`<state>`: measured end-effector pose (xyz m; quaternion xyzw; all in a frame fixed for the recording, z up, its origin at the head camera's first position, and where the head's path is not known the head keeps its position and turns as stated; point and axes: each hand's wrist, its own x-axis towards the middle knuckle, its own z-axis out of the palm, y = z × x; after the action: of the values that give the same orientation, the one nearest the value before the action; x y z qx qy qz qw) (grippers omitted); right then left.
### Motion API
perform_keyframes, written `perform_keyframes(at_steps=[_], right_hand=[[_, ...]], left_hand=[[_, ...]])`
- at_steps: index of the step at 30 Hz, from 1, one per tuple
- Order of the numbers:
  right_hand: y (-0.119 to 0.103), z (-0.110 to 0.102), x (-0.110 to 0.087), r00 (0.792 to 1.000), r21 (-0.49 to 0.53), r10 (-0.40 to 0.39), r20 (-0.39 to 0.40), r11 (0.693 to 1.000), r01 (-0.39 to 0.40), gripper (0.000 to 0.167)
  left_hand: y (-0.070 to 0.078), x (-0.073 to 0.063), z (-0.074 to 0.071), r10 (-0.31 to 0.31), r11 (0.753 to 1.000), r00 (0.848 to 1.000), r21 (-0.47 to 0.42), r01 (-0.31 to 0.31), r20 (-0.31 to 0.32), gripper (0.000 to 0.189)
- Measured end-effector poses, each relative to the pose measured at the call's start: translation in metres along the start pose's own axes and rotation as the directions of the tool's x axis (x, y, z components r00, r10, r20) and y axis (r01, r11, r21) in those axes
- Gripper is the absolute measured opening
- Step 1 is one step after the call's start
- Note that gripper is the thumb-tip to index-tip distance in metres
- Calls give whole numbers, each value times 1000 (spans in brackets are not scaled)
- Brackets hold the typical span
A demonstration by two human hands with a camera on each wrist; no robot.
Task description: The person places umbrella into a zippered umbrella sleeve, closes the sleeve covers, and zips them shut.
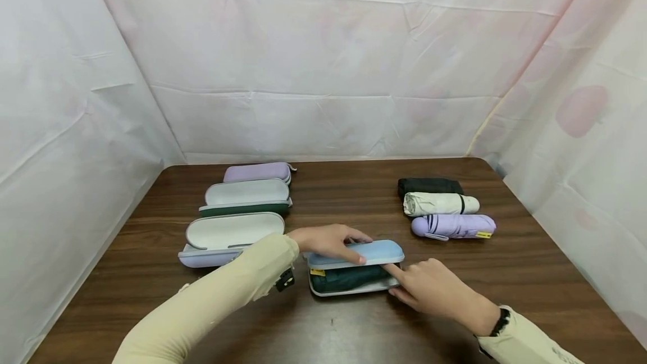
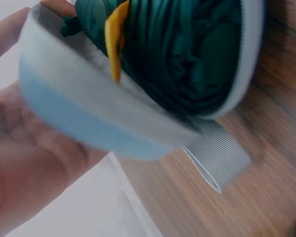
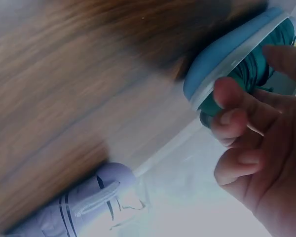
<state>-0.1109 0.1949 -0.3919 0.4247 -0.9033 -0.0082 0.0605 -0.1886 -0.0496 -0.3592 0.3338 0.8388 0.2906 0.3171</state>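
Observation:
A light blue zip case (image 1: 371, 251) lies partly open on the table, its lid tilted up. Inside is a folded dark green umbrella (image 1: 349, 277) with a yellow tag at its left end. My left hand (image 1: 331, 241) grips the lid from above, thumb at the front edge and fingers over the back. The left wrist view shows the lid's rim (image 2: 98, 108) against that palm, beside a grey ribbed pull loop (image 2: 214, 155). At the case's right end, my right hand (image 1: 437, 294) reaches its index finger under the lid to the umbrella, its thumb near the lower rim.
On the left stand a pale lavender case (image 1: 235, 230) and a green one (image 1: 247, 192), both lids raised, and a purple case (image 1: 258, 172) behind. On the right lie folded black (image 1: 429, 185), cream (image 1: 437, 204) and lavender (image 1: 457, 224) umbrellas. White sheets (image 1: 323, 72) enclose the table.

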Motion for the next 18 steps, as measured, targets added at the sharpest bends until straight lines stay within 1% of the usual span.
perform_keyframes(at_steps=[2, 5, 8, 10, 11, 13, 14, 16, 18], right_hand=[[-1, 0, -2, 1000, -11, -11, 23, 1000, 12, 41], [-3, -1, -6, 999, -27, -24, 44, 999, 25, 41], [-5, -3, -9, 997, -52, -48, 54, 997, 51, 40], [-8, -5, -11, 995, -69, -85, 43, 994, 88, 43], [-9, -6, -12, 993, -52, -112, 24, 992, 113, 44], [-11, -9, -11, 985, -13, -170, -44, 986, 169, 42], [-12, -11, -9, 975, 2, -201, -93, 979, 202, 38], [-11, -14, -3, 948, 24, -247, -199, 966, 257, 33], [-8, -17, 5, 931, 31, -245, -270, 964, 262, 30]], left_hand=[[-2, -8, 1, -2, 1000, 1000, 20, 2, 0, 59], [-5, -19, 5, 21, 998, 1000, 63, -21, -11, 63], [-7, -27, 11, 52, 991, 998, 128, -47, -37, 66], [-8, -31, 16, 67, 983, 996, 174, -55, -65, 66], [-7, -33, 19, 67, 978, 995, 201, -50, -79, 66], [-7, -36, 25, 77, 965, 991, 258, -47, -107, 65], [-7, -37, 28, 81, 956, 989, 291, -42, -123, 65], [-7, -39, 33, 90, 934, 984, 355, -29, -155, 66], [-7, -41, 38, 106, 906, 977, 422, -18, -187, 67]])
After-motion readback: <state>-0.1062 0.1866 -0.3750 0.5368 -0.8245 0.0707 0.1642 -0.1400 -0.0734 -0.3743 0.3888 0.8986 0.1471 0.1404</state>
